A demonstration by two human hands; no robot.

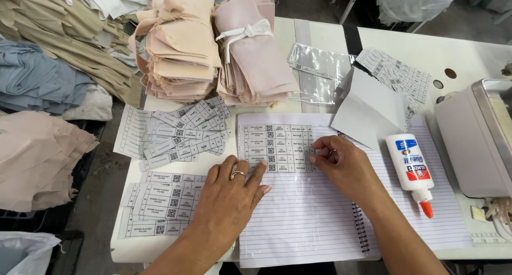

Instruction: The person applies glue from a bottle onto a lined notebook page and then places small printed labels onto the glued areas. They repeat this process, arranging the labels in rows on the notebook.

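- Left hand lies flat, fingers spread, palm down on the left edge of the lined spiral notebook; its grip is open and holds nothing, only pins the page.
- Right hand rests on the page, fingertips loosely curled against the right edge of the sheet of coded labels; nothing is lifted, it is a press rather than a pinch.
- The label sheet lies at the top of the notebook page, squared to the ruled lines.
- Doing it well, I judge: keep the left palm steady so the page cannot creep, and smooth from the edge inward to avoid ridges.
- White glue bottle lies on its side just right of the hand, orange cap on; contents not visible.
- Clear plastic sleeve on the surface near the tied fabric bundles; what it holds is unclear.
- Loose label strips lie left of the notebook.
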